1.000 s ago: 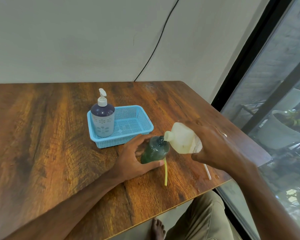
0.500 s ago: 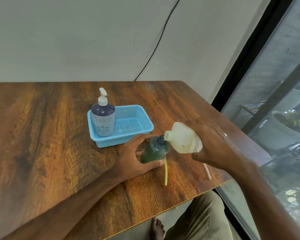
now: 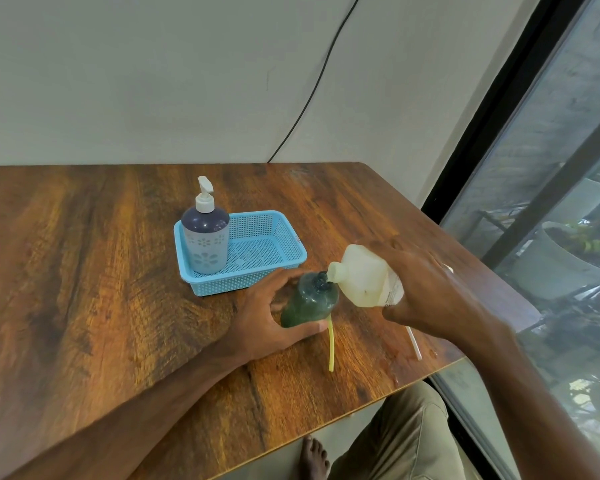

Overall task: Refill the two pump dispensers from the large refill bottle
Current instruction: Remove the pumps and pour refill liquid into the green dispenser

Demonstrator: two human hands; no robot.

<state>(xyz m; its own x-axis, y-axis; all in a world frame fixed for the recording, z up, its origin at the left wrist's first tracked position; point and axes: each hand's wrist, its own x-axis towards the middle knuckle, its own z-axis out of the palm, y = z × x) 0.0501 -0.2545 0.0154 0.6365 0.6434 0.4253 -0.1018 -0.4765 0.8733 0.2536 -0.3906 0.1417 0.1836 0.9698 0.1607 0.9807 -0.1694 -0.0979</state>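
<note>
Left hand (image 3: pixel 267 313): wrapped round green dispenser bottle (image 3: pixel 309 301).
Right hand (image 3: pixel 430 296): gripping tilted refill bottle (image 3: pixel 364 275).
Pour: spout at neck, slowly.

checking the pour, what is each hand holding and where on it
The left hand grips the green bottle round its lower body. The right hand holds the white refill bottle by its rear half, spout tipped at the green bottle's neck.

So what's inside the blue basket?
A purple pump dispenser stands upright in the left end of the blue basket. Whatever is under it is covered.
</note>
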